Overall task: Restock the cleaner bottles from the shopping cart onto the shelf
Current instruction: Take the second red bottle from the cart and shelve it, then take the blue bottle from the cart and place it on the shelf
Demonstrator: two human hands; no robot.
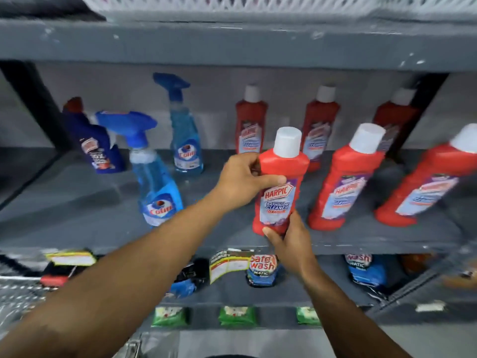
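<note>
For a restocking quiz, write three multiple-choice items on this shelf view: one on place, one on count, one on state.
1. Where is the held red Harpic bottle?
A. Front row, left of two other red bottles
B. In the cart
C. On the bottom shelf

2. How many blue Colin spray bottles stand on the shelf?
A. One
B. Two
C. Four

3. How is the held bottle gripped?
A. By one hand
B. By no hand
C. By both hands

Answers: 1 A, it is at the shelf's front beside two red ones on its right. 2 B, one in front, one behind. 3 C, left hand at its side, right hand at its base.
</note>
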